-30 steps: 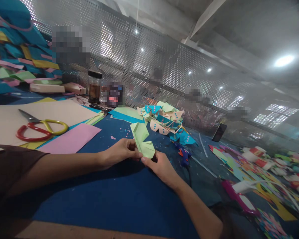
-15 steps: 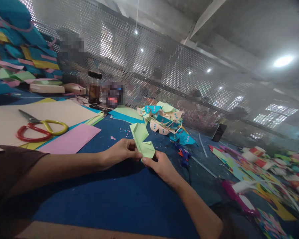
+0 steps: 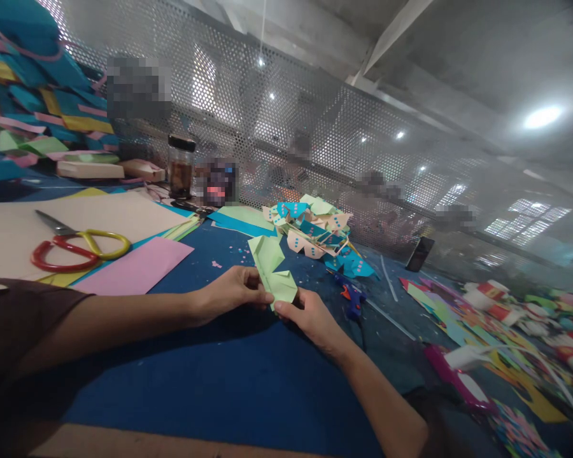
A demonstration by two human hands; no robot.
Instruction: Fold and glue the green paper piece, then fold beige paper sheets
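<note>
A light green folded paper piece (image 3: 270, 259), creased and notched on its right side, is held up over the blue table (image 3: 210, 381). My left hand (image 3: 236, 286) pinches its lower left edge between thumb and fingers. At the lower right corner my right hand (image 3: 305, 315) grips the same paper, thumb in front and fingers behind. Just beyond stands a heap of folded paper shapes (image 3: 315, 232) in cream, blue and green, some with small coloured squares. To the right of my right hand lies a blue glue gun (image 3: 354, 299) with an orange trigger.
Scissors (image 3: 79, 245) with red and yellow handles rest on cream sheets at left, near a pink sheet (image 3: 138, 264). Behind are a lidded jar (image 3: 180, 166) and a perforated metal screen (image 3: 248, 102). A phone (image 3: 420, 254), glue sticks (image 3: 389, 278) and a magenta device (image 3: 461, 378) sit at right.
My hands and the green paper stay almost in place; the right thumb has shifted very slightly.
</note>
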